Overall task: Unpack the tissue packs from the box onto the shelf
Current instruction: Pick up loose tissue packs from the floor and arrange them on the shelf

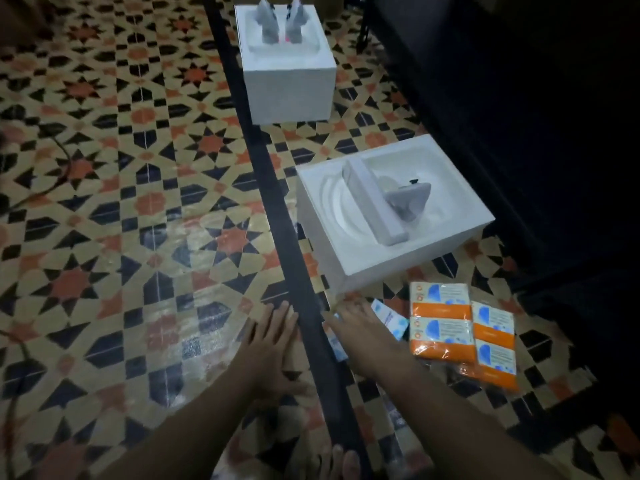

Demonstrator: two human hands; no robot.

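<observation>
Glossy orange tissue packs are lying flat on the star-patterned tiled floor, just beside a white moulded foam block. The right hand is lying straight-fingered over a blue-and-white pack. The left hand is spreading flat, holding nothing, across a dark strip from it.

- Left hand and right hand: both bare, as are the forearms behind them.
- Toes of a bare foot, blurred and dim.

The left hand and right hand stretch flat, the right over a blue tissue pack beside orange packs.
</observation>
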